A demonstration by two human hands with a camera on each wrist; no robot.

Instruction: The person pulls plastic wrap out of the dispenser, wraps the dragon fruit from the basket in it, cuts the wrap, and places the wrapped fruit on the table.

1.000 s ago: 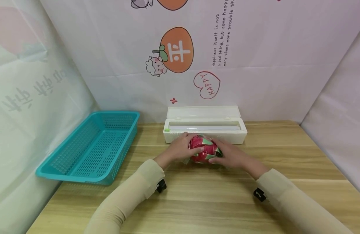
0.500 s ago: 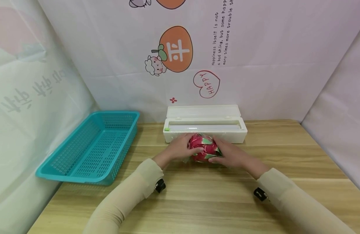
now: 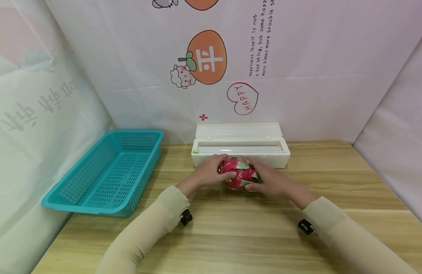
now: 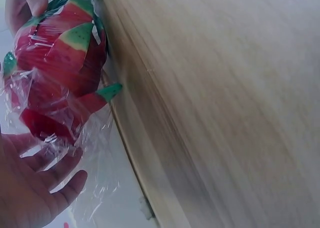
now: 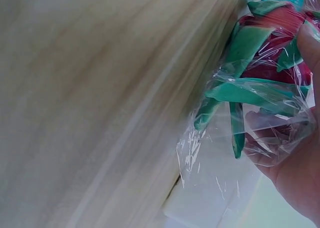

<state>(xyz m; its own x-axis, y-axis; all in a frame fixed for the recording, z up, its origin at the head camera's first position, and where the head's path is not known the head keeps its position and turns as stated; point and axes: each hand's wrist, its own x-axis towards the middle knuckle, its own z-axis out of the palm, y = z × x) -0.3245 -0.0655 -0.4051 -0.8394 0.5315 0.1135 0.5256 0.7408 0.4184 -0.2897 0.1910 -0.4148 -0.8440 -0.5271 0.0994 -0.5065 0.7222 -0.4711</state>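
Note:
A red dragon fruit with green-tipped scales (image 3: 236, 173), covered in clear plastic wrap (image 4: 100, 173), lies lengthwise on the table before a white cling film dispenser (image 3: 241, 159). At its left end is my left hand (image 3: 206, 173), thumb over the top. The left wrist view shows that hand's fingers (image 4: 62, 168) spread and loosely bent, fingertips at the wrap. My right hand (image 3: 274, 182) holds the other end; its thumb (image 5: 310, 47) presses on the fruit, and its fingers curl behind the loose wrap around the long green scales. The fruit's far side is hidden in the head view.
The dispenser's lid (image 3: 238, 131) stands raised against the printed white backdrop (image 3: 300, 95), and a green slider (image 3: 196, 151) sits at its left end. To the left, a turquoise perforated basket (image 3: 120, 205) stands on the wooden table (image 3: 238, 236).
My left hand has drawn slightly to the left, exposing more of the fruit's left end. The right hand stays nearly in place.

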